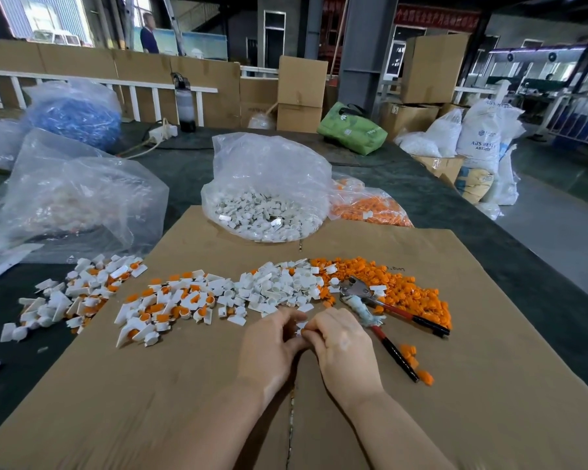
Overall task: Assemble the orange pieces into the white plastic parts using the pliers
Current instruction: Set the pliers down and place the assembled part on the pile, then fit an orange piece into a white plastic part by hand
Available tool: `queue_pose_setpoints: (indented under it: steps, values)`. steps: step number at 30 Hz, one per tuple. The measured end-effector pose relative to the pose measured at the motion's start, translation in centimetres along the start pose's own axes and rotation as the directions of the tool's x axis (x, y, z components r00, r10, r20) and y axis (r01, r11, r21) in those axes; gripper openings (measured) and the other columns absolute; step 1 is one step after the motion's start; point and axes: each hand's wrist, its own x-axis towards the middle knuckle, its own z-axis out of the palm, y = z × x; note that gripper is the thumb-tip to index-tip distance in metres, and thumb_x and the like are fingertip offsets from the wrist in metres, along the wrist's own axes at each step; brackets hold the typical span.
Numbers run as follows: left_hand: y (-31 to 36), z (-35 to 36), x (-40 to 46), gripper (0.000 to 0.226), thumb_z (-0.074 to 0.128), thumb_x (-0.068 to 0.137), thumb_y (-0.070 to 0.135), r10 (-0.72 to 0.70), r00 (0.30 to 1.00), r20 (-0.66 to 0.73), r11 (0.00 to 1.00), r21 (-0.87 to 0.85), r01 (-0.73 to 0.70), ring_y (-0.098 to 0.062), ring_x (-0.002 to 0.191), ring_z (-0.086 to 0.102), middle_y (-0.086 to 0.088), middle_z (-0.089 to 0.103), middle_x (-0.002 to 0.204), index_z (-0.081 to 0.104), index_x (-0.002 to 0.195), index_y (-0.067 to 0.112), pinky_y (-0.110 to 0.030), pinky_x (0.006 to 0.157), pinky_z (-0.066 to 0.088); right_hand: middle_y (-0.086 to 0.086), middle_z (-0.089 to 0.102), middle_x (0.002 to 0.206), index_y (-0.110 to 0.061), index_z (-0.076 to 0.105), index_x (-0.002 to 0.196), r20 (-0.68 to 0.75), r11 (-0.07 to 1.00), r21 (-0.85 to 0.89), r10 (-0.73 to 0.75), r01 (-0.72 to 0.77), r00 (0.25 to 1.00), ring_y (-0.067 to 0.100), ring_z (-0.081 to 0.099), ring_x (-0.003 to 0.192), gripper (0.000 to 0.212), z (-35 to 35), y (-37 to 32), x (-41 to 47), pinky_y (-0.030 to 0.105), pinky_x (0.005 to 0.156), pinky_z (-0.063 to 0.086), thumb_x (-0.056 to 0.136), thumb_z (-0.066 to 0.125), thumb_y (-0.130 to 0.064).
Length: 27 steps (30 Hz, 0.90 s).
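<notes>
My left hand (269, 344) and my right hand (342, 340) meet at the middle of the cardboard sheet (170, 395), fingers curled round a small white plastic part (301, 327) held between them. Just beyond lies a heap of loose white parts (279, 286). To its right spreads a heap of orange pieces (398, 286). The pliers (377, 300), with red and black handles, lie on the cardboard right of my right hand, untouched. White parts fitted with orange pieces (170, 307) lie in a heap at the left.
A clear bag of white parts (265, 198) stands behind the heaps, a bag of orange pieces (370, 205) to its right. More fitted parts (75, 293) lie off the cardboard's left edge. Several orange pieces (418, 364) lie by the pliers' handles. Large plastic bags (75, 191) stand left.
</notes>
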Motion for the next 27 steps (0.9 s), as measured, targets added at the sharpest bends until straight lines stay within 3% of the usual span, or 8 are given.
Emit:
queue_pose_setpoints:
  steps: [14, 21, 27]
  values:
    - [0.25, -0.15, -0.22, 0.024, 0.071, 0.082, 0.021, 0.010, 0.999, 0.047, 1.000, 0.019, -0.011, 0.006, 0.071, 0.050, 0.015, 0.057, 0.081, 0.066, 0.106, 0.024, -0.001, 0.063, 0.035, 0.004, 0.057, 0.064, -0.005, 0.056, 0.062, -0.014, 0.998, -0.067, -0.005, 0.004, 1.000, 0.023, 0.054, 0.062, 0.025, 0.07, -0.01, -0.31, 0.026, 0.058, 0.038, 0.064, 0.080, 0.002]
    - [0.30, -0.52, -0.29, 0.029, 0.076, 0.077, 0.016, -0.080, 0.997, 0.002, 0.983, -0.165, 0.079, 0.002, 0.077, 0.056, 0.009, 0.063, 0.082, 0.066, 0.100, 0.029, -0.001, 0.065, 0.037, -0.004, 0.065, 0.078, -0.011, 0.071, 0.081, -0.078, 0.991, 0.095, 0.098, -0.091, 0.992, 0.013, 0.058, 0.080, 0.006, -0.36, 0.18, -0.29, 0.017, 0.071, 0.043, 0.081, 0.070, -0.005]
    - [0.34, -0.67, -0.28, 0.032, 0.075, 0.077, 0.012, -0.090, 0.996, 0.019, 0.972, -0.215, 0.092, -0.003, 0.077, 0.058, 0.005, 0.064, 0.082, 0.066, 0.103, 0.028, -0.004, 0.068, 0.039, -0.002, 0.065, 0.080, -0.010, 0.071, 0.083, -0.068, 0.997, 0.052, 0.054, -0.051, 0.996, 0.016, 0.059, 0.079, 0.010, -0.29, 0.14, -0.35, 0.020, 0.071, 0.045, 0.080, 0.070, -0.001]
